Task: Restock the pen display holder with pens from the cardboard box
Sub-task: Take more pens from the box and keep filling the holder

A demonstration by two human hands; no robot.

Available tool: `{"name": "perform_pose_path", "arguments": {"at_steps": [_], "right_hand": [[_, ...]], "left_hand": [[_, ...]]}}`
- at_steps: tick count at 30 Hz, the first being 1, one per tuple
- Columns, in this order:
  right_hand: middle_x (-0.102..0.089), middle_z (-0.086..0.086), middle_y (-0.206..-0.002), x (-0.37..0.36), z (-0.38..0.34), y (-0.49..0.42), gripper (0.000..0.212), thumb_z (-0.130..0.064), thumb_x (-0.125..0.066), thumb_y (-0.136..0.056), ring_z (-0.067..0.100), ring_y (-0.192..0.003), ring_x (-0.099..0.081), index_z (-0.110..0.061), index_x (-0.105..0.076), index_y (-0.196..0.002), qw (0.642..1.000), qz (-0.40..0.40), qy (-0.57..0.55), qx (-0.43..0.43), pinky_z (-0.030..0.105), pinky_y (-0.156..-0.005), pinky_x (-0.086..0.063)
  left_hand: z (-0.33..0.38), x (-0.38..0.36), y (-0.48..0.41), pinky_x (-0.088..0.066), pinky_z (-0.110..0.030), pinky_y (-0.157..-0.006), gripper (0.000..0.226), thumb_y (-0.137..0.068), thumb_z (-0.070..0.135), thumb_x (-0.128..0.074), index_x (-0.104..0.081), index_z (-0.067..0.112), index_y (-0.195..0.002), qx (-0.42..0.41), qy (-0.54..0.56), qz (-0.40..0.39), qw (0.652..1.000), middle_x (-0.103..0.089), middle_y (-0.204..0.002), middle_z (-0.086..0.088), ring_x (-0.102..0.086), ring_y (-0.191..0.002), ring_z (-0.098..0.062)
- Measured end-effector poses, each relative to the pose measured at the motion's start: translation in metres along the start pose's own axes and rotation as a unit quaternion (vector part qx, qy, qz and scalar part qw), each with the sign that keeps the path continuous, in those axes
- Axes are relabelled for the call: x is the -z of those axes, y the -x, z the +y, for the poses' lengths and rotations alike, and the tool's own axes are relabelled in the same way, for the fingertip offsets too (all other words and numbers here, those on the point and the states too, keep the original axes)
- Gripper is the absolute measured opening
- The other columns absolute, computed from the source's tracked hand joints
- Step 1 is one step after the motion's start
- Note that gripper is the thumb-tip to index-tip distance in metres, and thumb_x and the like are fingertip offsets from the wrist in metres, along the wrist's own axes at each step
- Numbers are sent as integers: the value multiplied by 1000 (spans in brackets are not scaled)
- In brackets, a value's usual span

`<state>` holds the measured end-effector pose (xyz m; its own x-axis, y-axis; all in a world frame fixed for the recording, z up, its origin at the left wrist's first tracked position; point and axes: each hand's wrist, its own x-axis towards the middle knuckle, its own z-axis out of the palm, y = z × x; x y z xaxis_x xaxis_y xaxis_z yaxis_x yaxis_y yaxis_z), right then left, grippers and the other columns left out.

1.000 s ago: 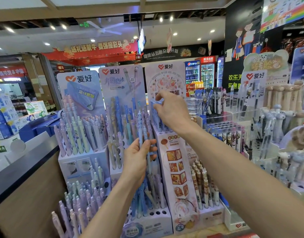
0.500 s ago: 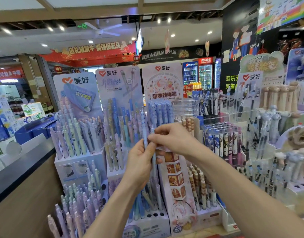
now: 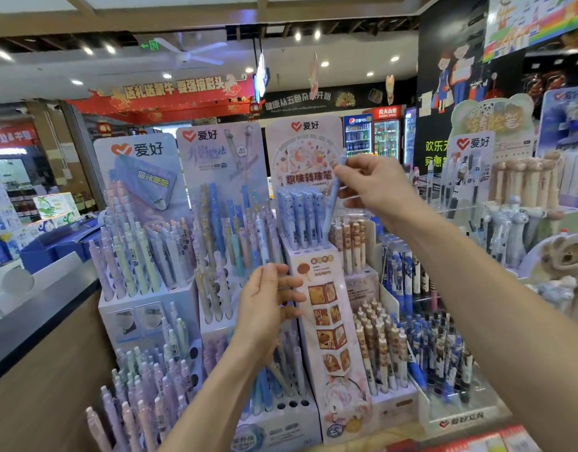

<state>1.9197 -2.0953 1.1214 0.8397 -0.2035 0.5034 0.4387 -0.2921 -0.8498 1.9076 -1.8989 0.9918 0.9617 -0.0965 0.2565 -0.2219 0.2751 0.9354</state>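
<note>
Pens for this restock are in both hands; the cardboard box itself is not in view. The right hand (image 3: 379, 187) pinches one blue pen (image 3: 333, 197) near its upper end, between thumb and fingertips. The pen slants down toward the right end of the top tier of the pen display holder (image 3: 330, 308). The left hand (image 3: 265, 308), lower and nearer, is curled round a small bundle of spare pens (image 3: 264, 246). Their ends stick up above the fist; how many there are I cannot tell.

The step in hand looks like seating this single pen at the right end of the row of blue pens (image 3: 300, 216). That row is packed tight, so the tip probably has to be lined up over a free hole before it goes down. Bringing the pen closer to upright should let it slide in without pushing its neighbours over. A light pinch high on the barrel suits this, and the hand can let go only once the pen stands by itself.

Just right of that tier stand beige patterned pens (image 3: 353, 243), close enough for the knuckles to brush them. To the left, a neighbouring stand of blue and teal pens (image 3: 222, 223) leans near the left hand's bundle. Plush-topped pens (image 3: 526, 184) crowd the far right, and drinks fridges (image 3: 356, 138) glow far behind.
</note>
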Motion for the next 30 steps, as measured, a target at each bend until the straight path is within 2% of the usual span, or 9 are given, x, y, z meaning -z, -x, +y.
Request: {"name": "perform_pose_path", "arguments": {"at_steps": [3,6,11,14,16,19,24,26,30], "right_hand": [[-71,5,-88,-5,6,-7,11,-20,-62,-98,13,-74,-68,-14,-71,-102,998,24,52,29,24,-65,-60],[-72,6,-89,-14,9,-7,11,-21,-63,-97,15,-77,-70,-13,-71,-101,996,28,72,53,30,-70,-62],[-72,6,-88,-28,14,-7,16,-26,-67,-95,24,-84,-71,-12,-73,-99,986,42,137,88,45,-77,-61],[-70,0,-90,-33,17,-5,21,-30,-68,-94,20,-87,-70,-14,-72,-106,980,40,169,96,45,-83,-59],[-69,-2,-90,-36,20,-3,26,-32,-67,-94,19,-87,-69,-14,-71,-113,976,37,191,99,43,-86,-58],[-65,-3,-88,-39,22,2,32,-33,-69,-93,18,-85,-64,-14,-67,-118,966,46,231,107,39,-85,-56],[-56,-9,-80,-43,30,7,27,-32,-73,-89,4,-71,-54,-19,-58,-108,962,56,245,103,22,-62,-43],[-56,-10,-80,-44,33,9,27,-33,-75,-88,4,-72,-54,-21,-55,-102,961,56,255,91,25,-64,-45],[-59,-5,-82,-41,36,11,30,-36,-76,-86,15,-79,-60,-18,-57,-101,964,62,245,81,32,-71,-50]], "left_hand": [[0,-1,-1,-43,-29,-53,29,-105,29,-39,-65,16,-104,-10,-17,10,1000,-55,-71,0,-52,-60,-12],[-1,-2,-2,-43,-27,-57,24,-104,26,-43,-67,24,-109,-14,-18,11,1000,-49,-59,7,-48,-58,-9],[-3,1,-1,-45,-26,-63,26,-103,21,-46,-66,38,-106,-31,-2,1,1000,-50,-61,6,-47,-60,-7],[-4,3,-3,-48,-26,-64,27,-103,18,-47,-64,26,-122,-33,-5,13,999,-54,-66,6,-51,-63,-6],[-5,4,-5,-49,-28,-68,31,-102,16,-48,-52,23,-132,-29,0,28,999,-57,-76,0,-54,-67,-9],[-5,5,-6,-50,-32,-70,24,-101,14,-51,-50,25,-123,-29,8,40,999,-60,-83,-6,-57,-72,-13],[-8,6,-7,-51,-31,-66,14,-102,14,-49,-49,14,-116,-20,23,42,999,-67,-85,-4,-59,-70,-12],[-8,5,-8,-52,-31,-66,13,-103,14,-48,-50,13,-115,-18,27,45,998,-68,-85,-3,-61,-71,-12],[-5,2,-9,-52,-34,-72,16,-102,17,-48,-52,8,-116,-21,23,53,998,-65,-83,-1,-62,-78,-13]]}}
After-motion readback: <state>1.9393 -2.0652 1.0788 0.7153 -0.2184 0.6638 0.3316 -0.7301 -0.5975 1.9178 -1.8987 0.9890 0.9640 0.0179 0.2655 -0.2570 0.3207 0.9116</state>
